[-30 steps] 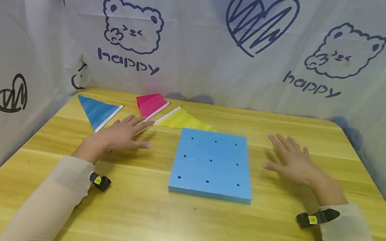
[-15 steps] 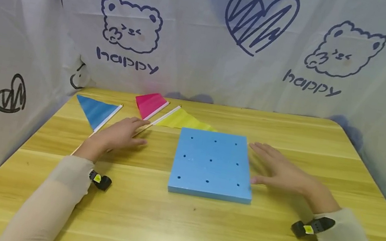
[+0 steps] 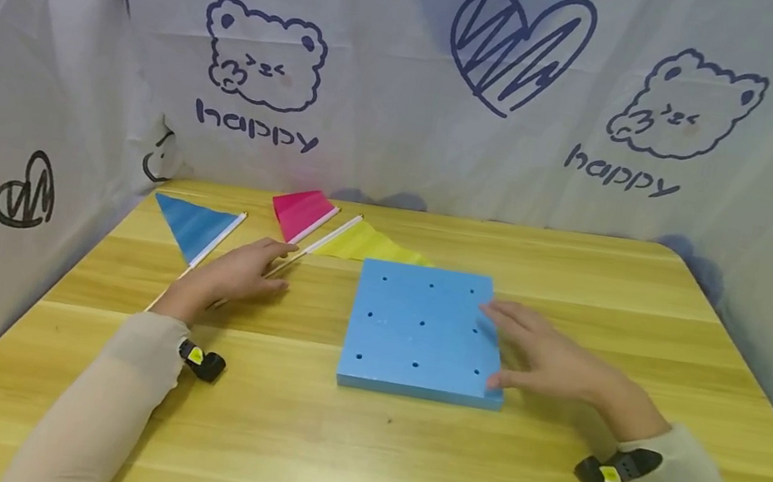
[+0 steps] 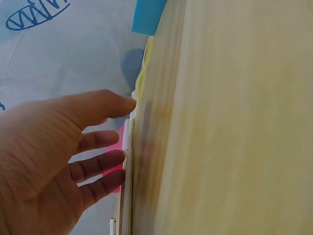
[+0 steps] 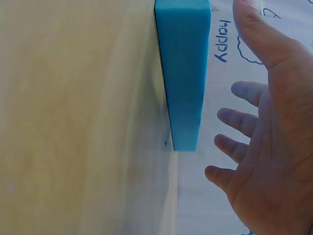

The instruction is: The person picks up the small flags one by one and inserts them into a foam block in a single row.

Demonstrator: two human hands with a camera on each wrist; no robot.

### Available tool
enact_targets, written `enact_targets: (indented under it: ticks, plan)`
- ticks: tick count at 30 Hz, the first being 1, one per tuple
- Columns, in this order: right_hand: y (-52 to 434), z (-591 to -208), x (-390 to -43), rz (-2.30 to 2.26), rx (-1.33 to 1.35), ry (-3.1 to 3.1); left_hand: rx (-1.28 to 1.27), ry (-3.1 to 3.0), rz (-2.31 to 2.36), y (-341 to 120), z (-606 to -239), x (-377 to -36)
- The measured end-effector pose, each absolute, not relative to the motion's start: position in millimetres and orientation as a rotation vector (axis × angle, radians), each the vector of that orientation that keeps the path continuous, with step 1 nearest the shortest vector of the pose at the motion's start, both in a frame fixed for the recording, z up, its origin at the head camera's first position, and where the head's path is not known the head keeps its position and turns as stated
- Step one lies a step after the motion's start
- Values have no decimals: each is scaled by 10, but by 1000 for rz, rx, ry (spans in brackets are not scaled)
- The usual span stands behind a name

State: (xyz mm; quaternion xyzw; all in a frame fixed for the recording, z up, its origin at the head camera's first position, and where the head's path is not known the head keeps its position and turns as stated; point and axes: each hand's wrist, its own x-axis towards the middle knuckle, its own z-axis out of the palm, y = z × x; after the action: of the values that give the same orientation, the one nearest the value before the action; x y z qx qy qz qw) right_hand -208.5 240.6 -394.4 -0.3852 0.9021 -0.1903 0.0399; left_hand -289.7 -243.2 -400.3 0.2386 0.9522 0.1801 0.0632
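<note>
A thick blue foam block (image 3: 392,339) with several small holes in its top lies mid-table. My right hand (image 3: 557,362) reaches over its right edge, fingers extended and thumb apart; in the right wrist view the block (image 5: 183,73) stands beside the spread fingers. Over the flag sticks at the left hovers my left hand (image 3: 237,276), fingers loosely extended, its fingertips close to the yellow flag's stick. In the left wrist view nothing sits between that thumb and fingers. The flags around it are blue (image 3: 199,226), pink (image 3: 302,213) and yellow (image 3: 374,245).
The wooden table (image 3: 293,445) extends in front of the block. White cloth (image 3: 392,107) with bear and heart drawings hangs behind and along both sides. The yellow flag's tip reaches the block's back left edge.
My right hand has moved left and toward me, from beside the block to over its right edge. The left hand has shifted slightly, its fingers a little lower; flags and block stay put.
</note>
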Motion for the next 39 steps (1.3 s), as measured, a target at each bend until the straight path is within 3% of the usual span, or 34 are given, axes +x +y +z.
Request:
enact_targets:
  ticks: [39]
  plan:
    - [2345, -3959, -2008, -488, -1107, 2698, 720, 2886, 591, -2434, -4107, -2930]
